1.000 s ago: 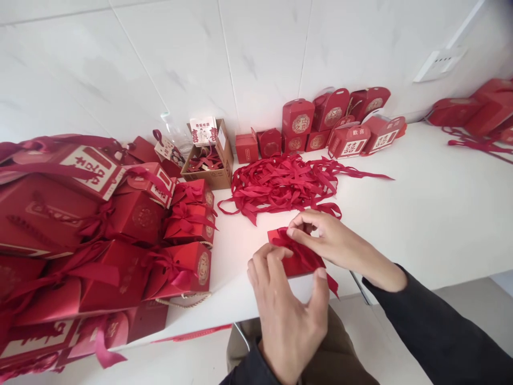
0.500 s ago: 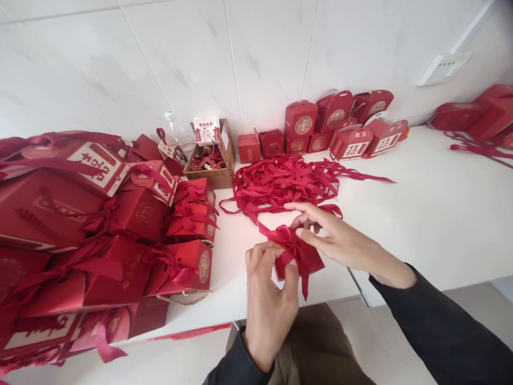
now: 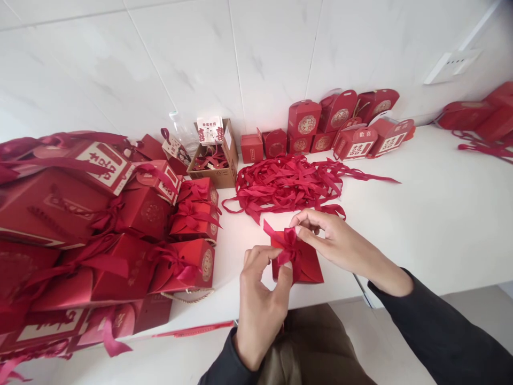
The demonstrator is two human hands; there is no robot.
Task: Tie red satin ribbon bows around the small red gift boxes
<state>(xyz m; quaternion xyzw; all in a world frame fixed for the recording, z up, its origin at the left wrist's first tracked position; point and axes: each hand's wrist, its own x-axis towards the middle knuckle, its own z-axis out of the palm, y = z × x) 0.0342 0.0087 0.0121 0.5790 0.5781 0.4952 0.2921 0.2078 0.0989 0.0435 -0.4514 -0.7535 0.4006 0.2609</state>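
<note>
A small red gift box (image 3: 310, 267) sits on the white table near its front edge, with a red ribbon bow (image 3: 289, 246) on top. My left hand (image 3: 264, 299) comes in from the front and pinches the lower left part of the bow between thumb and fingers. From the right, my right hand (image 3: 332, 235) pinches a loop at the bow's upper right. One ribbon end sticks out toward the upper left. Just behind the box lies a tangled pile of loose red ribbons (image 3: 288, 184).
Many red boxes with bows (image 3: 136, 267) are stacked at the left. A cardboard box (image 3: 222, 174) holding small red items stands by the wall. Further red boxes (image 3: 356, 144) line the wall, and more (image 3: 460, 115) lie at the far right. The white tabletop (image 3: 420, 224) extends rightward.
My right hand's fingers have closed from a more outstretched pose onto the bow loop. My left hand has shifted slightly left. The ribbon end that hung over the box's front no longer shows there.
</note>
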